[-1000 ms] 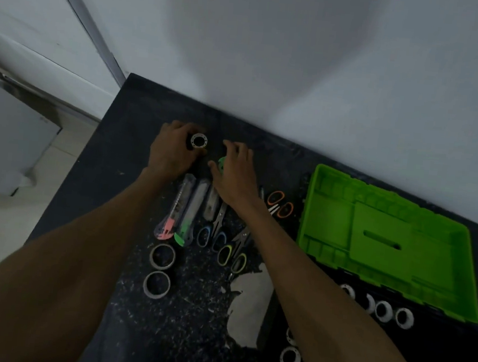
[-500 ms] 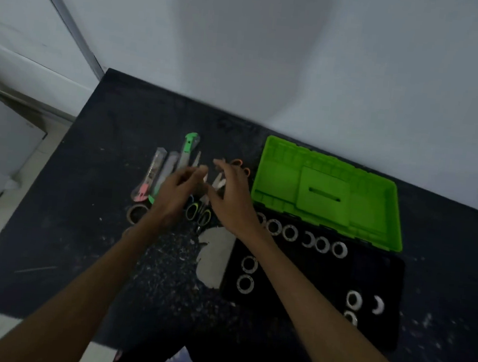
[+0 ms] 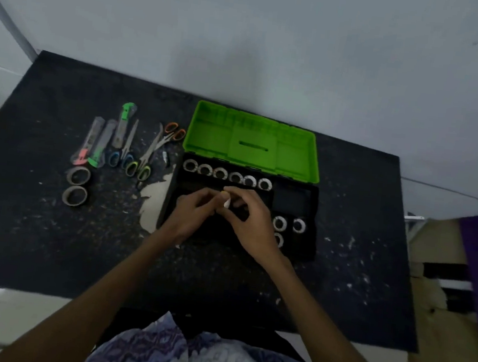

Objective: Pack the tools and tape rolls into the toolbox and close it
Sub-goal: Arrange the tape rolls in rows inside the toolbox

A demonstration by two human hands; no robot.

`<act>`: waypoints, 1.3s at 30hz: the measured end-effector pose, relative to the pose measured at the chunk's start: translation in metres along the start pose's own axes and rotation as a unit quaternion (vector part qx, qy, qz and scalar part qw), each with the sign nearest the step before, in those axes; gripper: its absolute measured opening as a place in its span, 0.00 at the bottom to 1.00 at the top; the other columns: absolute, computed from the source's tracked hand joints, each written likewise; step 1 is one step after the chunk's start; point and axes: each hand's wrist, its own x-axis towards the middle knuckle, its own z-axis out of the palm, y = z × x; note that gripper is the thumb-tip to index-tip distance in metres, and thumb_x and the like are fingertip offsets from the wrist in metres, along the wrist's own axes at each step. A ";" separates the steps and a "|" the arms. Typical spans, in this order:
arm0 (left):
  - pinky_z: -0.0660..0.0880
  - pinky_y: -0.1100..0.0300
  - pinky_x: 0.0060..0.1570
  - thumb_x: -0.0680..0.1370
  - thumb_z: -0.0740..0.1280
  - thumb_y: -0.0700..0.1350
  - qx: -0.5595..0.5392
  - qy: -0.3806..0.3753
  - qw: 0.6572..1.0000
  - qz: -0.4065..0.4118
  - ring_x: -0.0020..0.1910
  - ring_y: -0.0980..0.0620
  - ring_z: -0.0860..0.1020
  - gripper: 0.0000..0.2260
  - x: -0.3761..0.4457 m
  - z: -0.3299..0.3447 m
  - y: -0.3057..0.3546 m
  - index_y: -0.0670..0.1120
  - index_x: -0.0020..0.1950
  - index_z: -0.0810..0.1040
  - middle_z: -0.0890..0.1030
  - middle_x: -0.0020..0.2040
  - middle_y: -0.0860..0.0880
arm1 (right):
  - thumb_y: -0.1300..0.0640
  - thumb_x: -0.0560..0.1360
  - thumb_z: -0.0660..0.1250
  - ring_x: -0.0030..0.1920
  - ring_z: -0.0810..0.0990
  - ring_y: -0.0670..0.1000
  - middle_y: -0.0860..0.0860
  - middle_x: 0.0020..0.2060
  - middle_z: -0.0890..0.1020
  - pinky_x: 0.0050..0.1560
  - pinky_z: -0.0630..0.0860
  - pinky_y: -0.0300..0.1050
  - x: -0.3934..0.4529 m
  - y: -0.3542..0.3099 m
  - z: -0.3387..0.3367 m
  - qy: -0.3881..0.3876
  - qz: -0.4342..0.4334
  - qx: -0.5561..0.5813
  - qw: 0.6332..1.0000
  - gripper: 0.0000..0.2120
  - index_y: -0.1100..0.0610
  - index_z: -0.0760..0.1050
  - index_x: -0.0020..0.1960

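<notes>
Two hands met over the black base of the open toolbox (image 3: 307,245) on the dark tabletop (image 3: 35,249). The left hand (image 3: 192,210) and the right hand (image 3: 247,219) had their fingers curled around a small white tape roll (image 3: 226,202) pinched between them, just above the middle of the base. Six white tape rolls (image 3: 226,174) stood in a row along the far side of the base, and three more (image 3: 287,226) sat in its right near part. The green lid (image 3: 253,141) lay folded back on the far side. Left of the toolbox, still outside it, lay three utility knives (image 3: 101,144), blue-handled scissors (image 3: 123,152), green-handled scissors (image 3: 143,163) and orange-handled scissors (image 3: 172,133). Nearer, two larger brown tape rolls (image 3: 76,185) rested on the tabletop, one just beyond the other. A pale scraped patch (image 3: 154,202) marked the surface beside the toolbox's left edge. Patterned fabric (image 3: 186,351) covered the person's lap at the near edge.
</notes>
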 end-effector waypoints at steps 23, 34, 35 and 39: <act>0.69 0.53 0.67 0.74 0.58 0.60 0.439 -0.061 0.880 0.171 0.64 0.51 0.74 0.25 -0.041 0.072 -0.051 0.50 0.68 0.74 0.77 0.65 0.52 | 0.39 0.70 0.73 0.56 0.78 0.45 0.41 0.52 0.81 0.63 0.66 0.52 -0.094 0.083 -0.116 0.096 0.214 -0.258 0.937 0.21 0.45 0.77 0.59; 0.67 0.55 0.66 0.73 0.67 0.54 0.434 -0.077 0.880 0.174 0.64 0.51 0.73 0.23 -0.039 0.070 -0.053 0.51 0.68 0.73 0.78 0.63 0.51 | 0.46 0.74 0.71 0.56 0.78 0.46 0.44 0.54 0.79 0.64 0.66 0.51 -0.077 0.069 -0.107 0.105 0.205 -0.247 0.941 0.15 0.47 0.77 0.60; 0.68 0.55 0.66 0.74 0.68 0.53 0.428 -0.081 0.885 0.167 0.64 0.51 0.73 0.23 -0.038 0.069 -0.050 0.52 0.68 0.73 0.78 0.63 0.51 | 0.47 0.75 0.70 0.55 0.78 0.46 0.44 0.54 0.79 0.63 0.67 0.50 -0.073 0.066 -0.102 0.106 0.191 -0.240 0.946 0.14 0.47 0.77 0.59; 0.72 0.59 0.63 0.76 0.69 0.45 0.349 -0.066 0.925 0.136 0.60 0.58 0.75 0.16 -0.041 0.056 -0.035 0.53 0.63 0.77 0.79 0.59 0.56 | 0.50 0.76 0.69 0.49 0.79 0.47 0.45 0.53 0.78 0.55 0.77 0.50 -0.049 0.049 -0.074 0.095 0.129 -0.191 0.968 0.10 0.47 0.78 0.57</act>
